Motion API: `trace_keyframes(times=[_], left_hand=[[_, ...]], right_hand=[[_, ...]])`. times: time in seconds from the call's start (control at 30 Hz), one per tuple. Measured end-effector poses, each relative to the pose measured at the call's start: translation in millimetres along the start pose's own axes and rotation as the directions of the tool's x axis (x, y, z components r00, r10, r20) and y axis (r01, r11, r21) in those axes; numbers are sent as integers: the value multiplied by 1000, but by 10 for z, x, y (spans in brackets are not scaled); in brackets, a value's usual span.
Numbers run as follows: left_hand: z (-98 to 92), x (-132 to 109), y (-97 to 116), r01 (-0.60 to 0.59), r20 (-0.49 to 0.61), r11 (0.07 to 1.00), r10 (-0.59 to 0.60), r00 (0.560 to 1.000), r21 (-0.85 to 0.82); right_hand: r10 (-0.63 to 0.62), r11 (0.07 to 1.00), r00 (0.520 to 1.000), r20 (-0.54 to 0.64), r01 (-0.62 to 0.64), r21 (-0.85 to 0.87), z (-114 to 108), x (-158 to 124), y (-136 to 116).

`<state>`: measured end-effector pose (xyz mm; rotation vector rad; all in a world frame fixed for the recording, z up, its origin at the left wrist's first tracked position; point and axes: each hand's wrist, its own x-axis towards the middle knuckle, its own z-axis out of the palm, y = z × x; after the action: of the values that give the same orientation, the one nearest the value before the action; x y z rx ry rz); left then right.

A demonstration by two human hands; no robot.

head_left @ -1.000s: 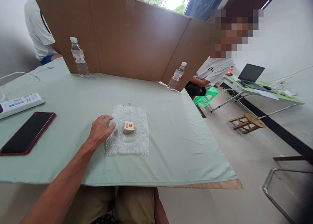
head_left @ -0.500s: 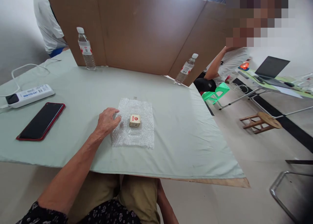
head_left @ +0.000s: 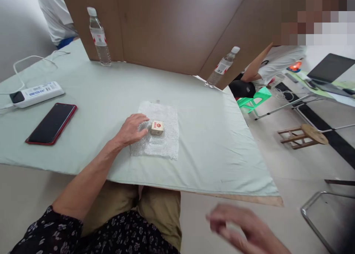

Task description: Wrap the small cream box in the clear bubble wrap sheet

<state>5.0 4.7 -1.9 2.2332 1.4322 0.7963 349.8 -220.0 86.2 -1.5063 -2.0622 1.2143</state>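
Observation:
A small cream box (head_left: 157, 127) with a red label sits on a sheet of bubble wrap (head_left: 163, 143) in the middle of the table. My left hand (head_left: 132, 128) rests on the wrap's left part, its loosely curled fingers pressing the wrap down just left of the box; it holds nothing. My right hand (head_left: 244, 228) is low at the bottom right, below the table's edge, blurred by motion, with its fingers stretched out and nothing in it.
A red-edged phone (head_left: 51, 123) and a white power strip (head_left: 37, 94) lie at the left on the pale green tablecloth (head_left: 216, 150). Two water bottles (head_left: 99, 36) (head_left: 222, 67) stand before a cardboard screen (head_left: 166, 24). Other people sit beyond it. A green stool (head_left: 253, 100) and wooden stool (head_left: 302, 135) stand right.
My left hand has slid right over the bubble wrap, up close to the box. My right hand has come into view at the bottom right. The view has tilted down.

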Motion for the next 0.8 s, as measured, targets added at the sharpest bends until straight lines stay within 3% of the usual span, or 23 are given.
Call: trace_keyframes(times=[0.1,0.17,0.27,0.37,0.47,0.63,0.7,0.8], left_hand=[[16,-6,0,-38,93,999,34,995,39],[17,-11,2,-40,144,996,29,989,73],[8,-20,11,-65,206,992,41,978,107],[6,-22,13,-104,229,989,79,970,102],[5,-15,15,-123,182,988,105,978,90],[-125,-94,145,-161,70,986,158,985,45],[-204,-197,252,-208,115,975,199,973,79],[-249,-385,407,-287,277,935,225,934,209]], right_hand=[[-110,989,955,-275,78,-127,-203,778,-202],[-221,970,913,-344,170,-171,-188,1335,-250],[-309,944,909,-281,256,-208,-64,2040,-197],[-312,925,932,-184,254,-284,55,2489,-81],[-288,916,943,-166,221,-335,115,2692,24],[-379,905,906,-190,319,-283,159,2726,167],[-384,911,901,-202,334,-243,183,2710,220],[-358,928,913,-194,326,-180,214,2702,287]])
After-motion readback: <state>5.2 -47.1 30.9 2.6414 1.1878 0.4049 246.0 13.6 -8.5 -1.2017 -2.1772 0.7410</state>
